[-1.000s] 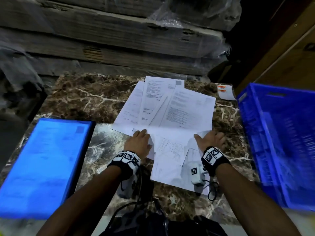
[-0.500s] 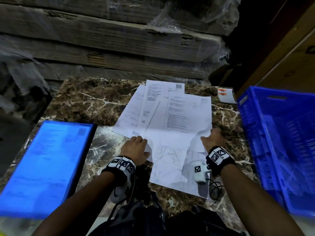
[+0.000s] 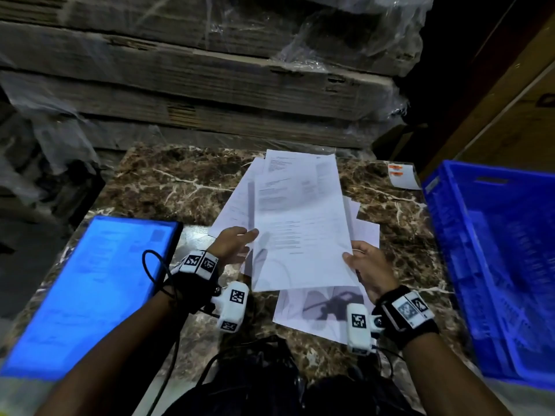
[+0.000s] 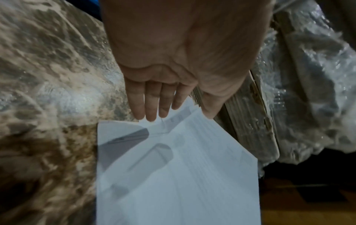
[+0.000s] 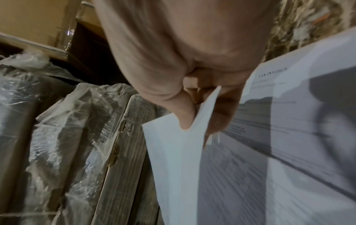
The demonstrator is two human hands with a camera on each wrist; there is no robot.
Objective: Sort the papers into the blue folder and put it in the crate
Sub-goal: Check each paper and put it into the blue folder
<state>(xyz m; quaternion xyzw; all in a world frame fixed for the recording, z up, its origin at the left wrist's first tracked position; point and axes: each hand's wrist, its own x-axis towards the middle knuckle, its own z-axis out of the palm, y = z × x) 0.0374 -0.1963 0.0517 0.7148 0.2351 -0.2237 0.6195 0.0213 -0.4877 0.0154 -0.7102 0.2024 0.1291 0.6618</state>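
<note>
A stack of white printed papers point(image 3: 300, 235) is lifted off the marble table point(image 3: 168, 181), tilted away from me. My left hand point(image 3: 244, 240) holds its left edge, thumb on top and fingers point(image 4: 150, 106) reaching under the sheets point(image 4: 183, 175). At the lower right corner my right hand point(image 3: 351, 258) pinches the stack point(image 5: 173, 152) between thumb point(image 5: 185, 120) and fingers. One more sheet point(image 3: 309, 310) lies flat on the table under the stack. The blue folder point(image 3: 90, 289) lies closed at the left. The blue crate point(image 3: 495, 265) stands at the right.
Wrapped flat cardboard bundles point(image 3: 195, 70) are stacked behind the table. A small label with orange marks point(image 3: 402, 175) lies at the far right corner. A wooden panel point(image 3: 510, 115) rises behind the crate. Dark cables and a black bag point(image 3: 255, 379) sit at the near edge.
Both hands were flat on the spread papers; they have gathered most sheets into one stack and lifted it off the table. One sheet stayed on the table.
</note>
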